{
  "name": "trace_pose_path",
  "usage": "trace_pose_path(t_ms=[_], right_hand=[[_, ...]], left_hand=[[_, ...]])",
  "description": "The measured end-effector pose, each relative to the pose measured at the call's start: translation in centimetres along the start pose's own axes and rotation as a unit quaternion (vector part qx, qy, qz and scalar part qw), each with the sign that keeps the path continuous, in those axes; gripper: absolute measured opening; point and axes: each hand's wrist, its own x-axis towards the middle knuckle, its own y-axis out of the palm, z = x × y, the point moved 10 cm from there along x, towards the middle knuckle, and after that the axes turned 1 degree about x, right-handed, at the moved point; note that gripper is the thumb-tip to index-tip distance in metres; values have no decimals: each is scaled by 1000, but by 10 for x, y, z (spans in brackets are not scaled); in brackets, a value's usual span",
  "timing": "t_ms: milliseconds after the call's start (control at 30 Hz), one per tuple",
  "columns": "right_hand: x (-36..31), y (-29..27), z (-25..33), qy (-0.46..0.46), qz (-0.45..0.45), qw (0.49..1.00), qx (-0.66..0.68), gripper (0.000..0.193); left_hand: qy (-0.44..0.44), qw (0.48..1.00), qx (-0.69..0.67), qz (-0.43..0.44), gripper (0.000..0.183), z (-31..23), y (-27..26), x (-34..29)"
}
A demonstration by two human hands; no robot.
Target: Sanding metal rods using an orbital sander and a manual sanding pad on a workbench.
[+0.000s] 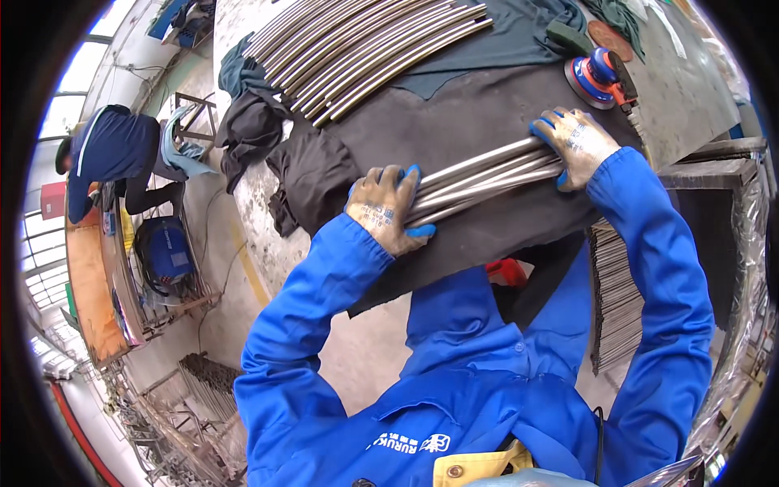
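The left hand [388,207] and right hand [574,148] grip a metal rod bundle [487,178] over dark cloth [471,243] — a sander [599,77] sits far right.

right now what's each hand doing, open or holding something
Left hand: closed, holding the bundle of metal rods near its left end.
Right hand: closed, holding the same bundle near its right end.

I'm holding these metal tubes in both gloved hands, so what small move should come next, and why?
Perhaps squeeze the slim, silver metal tubes into a tighter bundle: your beige-and-blue-gloved left hand and matching right hand grip them toward opposite ends, yet gaps show between some tubes.
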Motion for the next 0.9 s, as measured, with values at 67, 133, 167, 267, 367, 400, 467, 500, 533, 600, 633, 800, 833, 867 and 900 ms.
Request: trace_pose_path(t_ms=[67, 133, 167, 267, 367, 400, 467, 500, 533, 600, 633, 800, 833, 867, 900], right_hand=[[2, 1, 5, 0, 0, 1000, -15, 71], [6, 5, 8, 1, -2, 1000, -24, 70], [7, 5, 8, 3, -3, 999, -32, 70], [7, -1, 13, 3, -3, 998, -55, 68], [7, -8, 20, 15, 7, 997, -76, 62], [7, -13, 22, 22, -2, 996, -82, 62], [11, -5, 26, 45, 48, 994, -82, 55], [11, -2, 26, 57, 71, 993, -81, 51], [6, 2, 26, 70, 94, 990, -78, 47], [-3, 2, 26, 78, 48, 993, -71, 44], [-6, 0, 23, 82, 11, 995, -64, 42], [-42, -6, 15, 124, -76, 982, -117, 28], [-42, -11, 30, 82, -126, 985, -86, 23], [-40, -9, 46, 49, -174, 982, -55, 17], [-57, 0, 45, 41, -217, 975, -31, 12]], left_hand=[[1, 1000, 2, -10, 85, 1, -1, -6], [-23, 1000, 4, -15, 84, 5, 3, -13], [-34, 999, 5, -20, 83, 5, 4, -14], [-55, 998, 11, -27, 79, 1, 3, -19], [-70, 997, 29, -5, 66, -4, 1, -18], [-63, 997, 35, -13, 66, -9, -2, -16], [-94, 994, 33, 38, 64, -7, 3, -15], [-110, 991, 34, 63, 62, -5, 5, -16], [-126, 988, 35, 88, 61, -4, 7, -17], [-121, 988, 49, 85, 60, -5, 10, -20], [-121, 988, 54, 85, 58, -2, 15, -17], [-80, 992, 74, 60, 54, -20, 27, -5], [-109, 990, 85, 39, 51, -3, 27, -17], [-128, 987, 93, 22, 49, 9, 30, -27], [-75, 995, -3, -63, 45, -19, 12, -31]])
